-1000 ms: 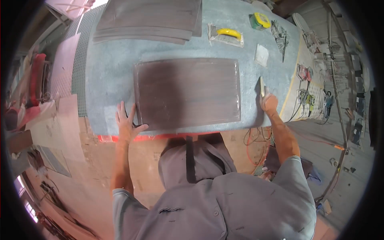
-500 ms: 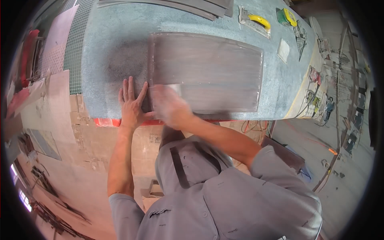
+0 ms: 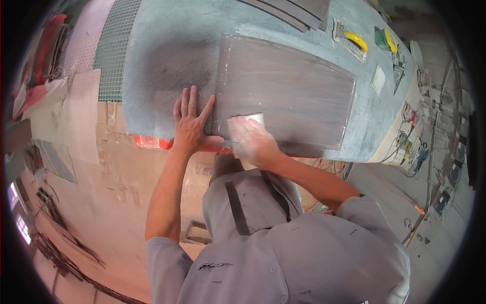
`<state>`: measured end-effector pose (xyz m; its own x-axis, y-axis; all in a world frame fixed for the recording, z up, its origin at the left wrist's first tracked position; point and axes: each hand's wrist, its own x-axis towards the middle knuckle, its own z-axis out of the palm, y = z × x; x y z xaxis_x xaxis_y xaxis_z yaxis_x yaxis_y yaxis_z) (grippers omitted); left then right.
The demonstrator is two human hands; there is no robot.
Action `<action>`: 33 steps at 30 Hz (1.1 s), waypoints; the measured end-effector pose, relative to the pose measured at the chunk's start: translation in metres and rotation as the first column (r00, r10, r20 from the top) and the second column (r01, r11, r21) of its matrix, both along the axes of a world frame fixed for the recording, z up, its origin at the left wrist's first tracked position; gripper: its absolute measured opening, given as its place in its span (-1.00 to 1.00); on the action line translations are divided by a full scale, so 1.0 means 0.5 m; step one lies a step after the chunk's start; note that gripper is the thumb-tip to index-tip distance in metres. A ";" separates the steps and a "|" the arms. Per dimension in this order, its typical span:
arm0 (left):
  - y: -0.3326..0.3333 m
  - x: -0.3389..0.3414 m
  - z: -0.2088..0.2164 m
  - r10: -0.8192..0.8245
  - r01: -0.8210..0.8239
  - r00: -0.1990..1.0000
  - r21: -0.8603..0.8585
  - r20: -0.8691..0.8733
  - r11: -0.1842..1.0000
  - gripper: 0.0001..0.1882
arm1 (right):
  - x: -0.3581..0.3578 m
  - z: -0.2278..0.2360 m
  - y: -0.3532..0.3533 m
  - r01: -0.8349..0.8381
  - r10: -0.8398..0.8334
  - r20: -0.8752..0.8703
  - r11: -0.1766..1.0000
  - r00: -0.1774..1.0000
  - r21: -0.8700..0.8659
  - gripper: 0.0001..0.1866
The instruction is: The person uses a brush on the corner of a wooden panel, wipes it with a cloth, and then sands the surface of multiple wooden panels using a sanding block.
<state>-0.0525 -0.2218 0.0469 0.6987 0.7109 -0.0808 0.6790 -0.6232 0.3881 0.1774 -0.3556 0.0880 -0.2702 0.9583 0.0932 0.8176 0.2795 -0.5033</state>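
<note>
A dark grey rectangular panel (image 3: 288,88) with pale, worn edges lies flat on a blue carpet-covered table (image 3: 167,30). My left hand (image 3: 191,124) is spread open at the panel's near left corner, its fingers on the dusty carpet and its thumb pointing toward the panel's edge. On the panel's near left part, my right hand (image 3: 253,139) presses down a small whitish sanding pad (image 3: 257,118), partly hidden under the fingers. Blurring softens this hand; whether the pad is a block or a folded sheet I cannot tell.
Several grey panels (image 3: 293,12) are stacked at the far edge. A yellow-handled trowel-like tool (image 3: 354,41), a green-and-yellow tool (image 3: 387,39) and a white square sheet (image 3: 377,80) lie at the far right. Corded tools (image 3: 405,144) sit by the right edge. Dark dust (image 3: 174,68) covers the carpet left of the panel.
My view has shifted, so the table and panel appear further right and tilted. My right hand has moved a little along the panel with the pad; my left hand stays by the corner.
</note>
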 end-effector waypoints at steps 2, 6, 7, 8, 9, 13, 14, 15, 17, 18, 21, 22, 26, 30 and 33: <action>0.001 -0.009 0.005 0.017 -0.016 1.000 -0.010 0.017 1.000 0.40 | -0.029 -0.007 0.021 -0.078 0.078 0.010 0.997 0.997 -0.012 -0.35; 0.016 0.003 0.013 0.029 -0.030 0.997 -0.014 -0.070 0.999 0.35 | -0.002 -0.016 0.016 -0.101 0.097 0.083 0.994 0.992 0.050 -0.39; 0.010 0.005 0.007 0.022 -0.022 0.999 0.013 -0.048 1.000 0.33 | -0.041 -0.023 0.032 -0.046 0.047 -0.016 0.997 0.999 0.056 -0.40; 0.009 0.003 -0.003 0.017 -0.016 1.000 0.040 -0.022 0.999 0.31 | -0.070 -0.025 0.046 -0.059 0.059 -0.003 0.996 0.998 0.067 -0.42; 0.016 0.005 -0.014 0.015 -0.016 1.000 0.076 0.007 0.997 0.30 | -0.080 -0.028 0.062 -0.076 0.075 0.013 0.993 0.997 0.088 -0.43; 0.006 -0.010 -0.001 0.012 -0.013 0.999 -0.012 -0.035 1.000 0.32 | 0.096 -0.049 -0.059 0.052 -0.064 0.228 0.997 0.972 0.061 -0.43; 0.005 -0.013 0.003 0.026 -0.026 0.999 -0.002 -0.037 1.000 0.34 | 0.180 -0.040 -0.114 0.055 -0.106 0.345 0.986 0.933 0.155 -0.37; 0.004 -0.010 0.003 0.031 -0.031 0.999 0.004 -0.032 1.000 0.35 | 0.296 -0.046 -0.201 0.169 -0.206 0.286 0.974 0.936 0.149 -0.34; -0.001 -0.014 0.006 0.029 -0.030 0.999 -0.010 -0.037 1.000 0.38 | 0.427 -0.027 -0.305 0.411 -0.378 0.452 0.911 0.808 0.028 -0.34; 0.007 0.004 0.011 0.014 -0.014 0.999 -0.005 -0.034 1.000 0.38 | 0.406 -0.033 -0.290 0.350 -0.318 0.652 0.933 0.688 0.085 -0.33; 0.006 0.012 0.015 0.014 -0.014 0.999 -0.010 -0.045 1.000 0.42 | 0.173 -0.099 -0.116 0.352 -0.387 0.282 0.921 0.878 0.169 -0.30; 0.015 0.019 0.012 0.010 -0.010 1.000 -0.009 -0.018 1.000 0.42 | 0.091 -0.113 -0.040 0.351 -0.376 0.214 0.925 0.901 0.148 -0.29; 0.029 0.006 -0.004 -0.022 0.023 1.000 0.021 -0.020 1.000 0.53 | -0.096 -0.064 0.181 0.238 -0.238 0.005 0.969 0.971 0.068 -0.27; 0.015 -0.007 -0.014 0.087 -0.086 0.996 -0.024 0.032 0.996 0.52 | 0.134 -0.082 0.025 0.318 -0.328 0.111 0.943 0.938 0.100 -0.28; 0.011 0.012 -0.009 0.104 -0.105 0.994 -0.012 -0.026 0.994 0.49 | 0.407 -0.066 -0.179 0.579 -0.594 0.312 0.802 0.742 0.150 -0.13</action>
